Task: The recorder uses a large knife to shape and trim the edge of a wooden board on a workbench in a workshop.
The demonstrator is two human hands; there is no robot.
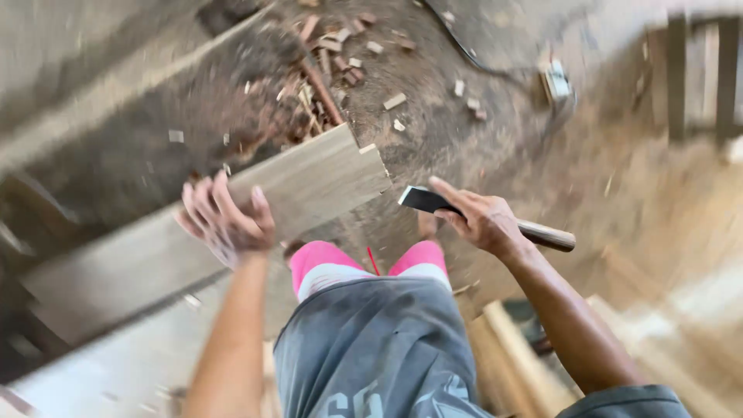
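My left hand (pixel 226 220) is raised with its fingers spread, palm against the near face of a long grey wooden plank (pixel 309 182) that runs from lower left toward the middle. My right hand (pixel 484 223) grips a chisel (pixel 424 200) with a dark flat blade and a wooden handle sticking out to the right. The blade's tip points left, close to the plank's end but apart from it. My pink shorts (pixel 364 267) and grey shirt fill the bottom middle.
The floor (pixel 433 131) is dirt strewn with wood chips and offcuts (pixel 333 54). A second pale board (pixel 93 371) lies at lower left. Lighter wooden pieces (pixel 518 364) sit at lower right. A dark cable (pixel 472 54) crosses the top.
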